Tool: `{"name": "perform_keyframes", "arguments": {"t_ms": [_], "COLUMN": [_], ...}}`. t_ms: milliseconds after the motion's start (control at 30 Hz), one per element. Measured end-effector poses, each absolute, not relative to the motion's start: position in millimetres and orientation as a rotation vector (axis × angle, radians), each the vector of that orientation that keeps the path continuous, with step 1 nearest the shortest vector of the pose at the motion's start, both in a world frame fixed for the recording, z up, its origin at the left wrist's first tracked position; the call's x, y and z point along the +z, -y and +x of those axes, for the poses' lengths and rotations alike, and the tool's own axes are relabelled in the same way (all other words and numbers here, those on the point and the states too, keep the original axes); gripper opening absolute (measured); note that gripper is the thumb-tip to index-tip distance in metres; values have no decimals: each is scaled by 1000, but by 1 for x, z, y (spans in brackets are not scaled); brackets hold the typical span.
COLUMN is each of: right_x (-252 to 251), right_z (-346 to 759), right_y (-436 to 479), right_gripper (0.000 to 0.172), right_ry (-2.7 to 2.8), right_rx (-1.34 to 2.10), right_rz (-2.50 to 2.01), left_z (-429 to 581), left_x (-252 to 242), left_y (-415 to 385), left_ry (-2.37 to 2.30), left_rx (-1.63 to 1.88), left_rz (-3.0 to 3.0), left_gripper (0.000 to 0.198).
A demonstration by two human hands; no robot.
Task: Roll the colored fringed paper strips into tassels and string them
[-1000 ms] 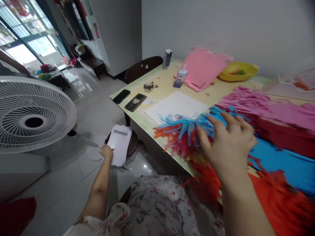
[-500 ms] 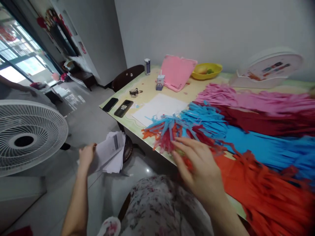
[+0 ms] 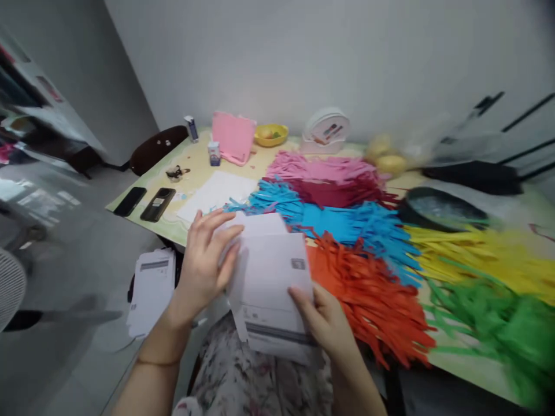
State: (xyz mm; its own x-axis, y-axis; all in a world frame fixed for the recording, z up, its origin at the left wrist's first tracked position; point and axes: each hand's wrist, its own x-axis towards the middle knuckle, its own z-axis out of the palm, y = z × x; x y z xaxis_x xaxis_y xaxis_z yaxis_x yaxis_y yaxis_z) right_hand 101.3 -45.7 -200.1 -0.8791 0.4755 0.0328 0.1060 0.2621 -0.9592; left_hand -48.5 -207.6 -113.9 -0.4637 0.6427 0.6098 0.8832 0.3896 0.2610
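Observation:
Several white printed card sheets [image 3: 271, 271] are held over my lap at the table's front edge. They overlap unevenly, with a dark stripe and a small dark square printed on the top one. My right hand [image 3: 327, 323] grips their right side, thumb on the front face and its other fingers partly hidden behind. At the upper left edge, my left hand [image 3: 203, 263] has its bent fingers and thumb on the sheets. Just beyond them lie fringed bundles of orange paper [image 3: 368, 294] and blue paper [image 3: 332, 222].
Another stack of white sheets [image 3: 151, 294] rests on a chair at lower left. Pink [image 3: 321, 167], yellow [image 3: 472, 254] and green [image 3: 494, 323] fringed paper covers the table's right. Two phones [image 3: 158, 205], [image 3: 130, 201] lie near its left edge. A fan [image 3: 11, 289] stands at far left.
My left hand has brought white sheets from the chair to in front of my lap. My right hand has left the fringed paper and now holds the sheets. The view has swung right.

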Motion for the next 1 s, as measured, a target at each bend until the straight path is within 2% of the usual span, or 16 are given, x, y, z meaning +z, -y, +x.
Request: {"name": "perform_keyframes", "arguments": {"t_ms": [200, 333, 600, 833, 1000], "right_x": [-220, -222, -236, -237, -229], "right_z": [132, 131, 128, 129, 132], "right_y": [41, 44, 54, 43, 25], "right_gripper": [41, 40, 30, 31, 30], "right_ry": [2002, 2037, 2008, 1971, 2035], "right_rx": [1581, 1520, 1392, 1538, 1903], "right_rz": [-876, -894, -900, -832, -642], "left_z": [-51, -45, -40, -63, -78], "left_x": [-149, -152, -158, -165, -160], "left_y": [174, 165, 164, 171, 174], "left_ry": [2479, 2551, 2480, 2799, 2850], "left_rx": [-1029, -1179, -1365, -1405, -1779], "left_rz": [-1208, -1090, -949, -1173, -1413], "left_gripper": [26, 15, 13, 21, 34]}}
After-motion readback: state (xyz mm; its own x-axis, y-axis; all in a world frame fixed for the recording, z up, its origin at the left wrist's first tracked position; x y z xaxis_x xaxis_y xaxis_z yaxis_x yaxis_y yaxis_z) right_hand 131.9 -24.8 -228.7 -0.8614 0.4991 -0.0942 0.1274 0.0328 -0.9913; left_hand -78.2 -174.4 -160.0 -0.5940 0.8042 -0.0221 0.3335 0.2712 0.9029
